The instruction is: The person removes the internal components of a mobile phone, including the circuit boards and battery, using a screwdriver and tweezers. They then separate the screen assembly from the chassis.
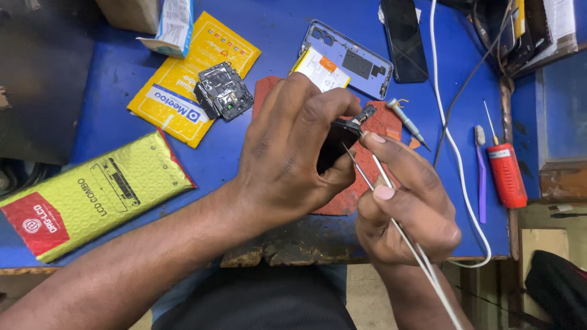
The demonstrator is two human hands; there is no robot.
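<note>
My left hand (292, 153) grips a small black circuit board part (342, 135) above a worn red mat (358, 183) on the blue table (110, 122). My right hand (406, 205) pinches thin metal tweezers (362, 173), their tips touching the black part. A white cable (422, 256) runs under my right hand. Behind my hands lie an opened blue phone frame with a battery (345, 64), a dark phone screen (403, 40) and a black board piece (224, 90).
A yellow bubble mailer (92, 195) lies at the left and a yellow package (186, 67) under the board piece. A small screwdriver (406, 122), a purple toothbrush (481, 177) and a red tool (506, 174) lie at the right. The table's front edge is chipped.
</note>
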